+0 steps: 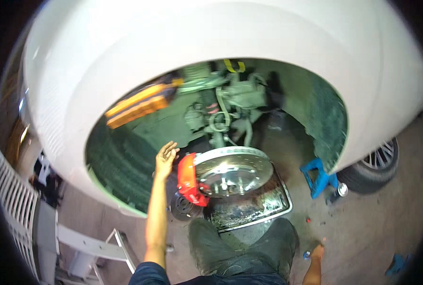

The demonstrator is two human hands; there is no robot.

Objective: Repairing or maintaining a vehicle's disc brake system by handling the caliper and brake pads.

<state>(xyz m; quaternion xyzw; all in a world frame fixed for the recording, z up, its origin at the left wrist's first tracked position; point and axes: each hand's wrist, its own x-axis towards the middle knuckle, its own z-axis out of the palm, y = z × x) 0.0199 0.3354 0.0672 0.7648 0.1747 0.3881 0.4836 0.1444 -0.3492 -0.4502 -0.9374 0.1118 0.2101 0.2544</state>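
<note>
My left hand (166, 159) is raised beside the red brake caliper (188, 180), fingers apart and holding nothing that I can see. The caliper sits at the left edge of a shiny drilled brake disc (232, 172) in the open wheel arch. Low on the right, my right hand (318, 251) hangs over the floor with its fingers curled. A small blue and silver piece (307, 255) shows right at its fingers; whether it is held or lies behind the hand is unclear. Suspension parts (221, 107) rise behind the disc.
A yellow-orange lamp-like bar (140, 107) rests inside the white fender (211, 31). Below lies a wet black tray (249, 213), with a dark disc (184, 208) to its left. Rightward are a blue stand (317, 178), a can (339, 192) and a wheel (375, 166). A grey metal frame (95, 244) stands left.
</note>
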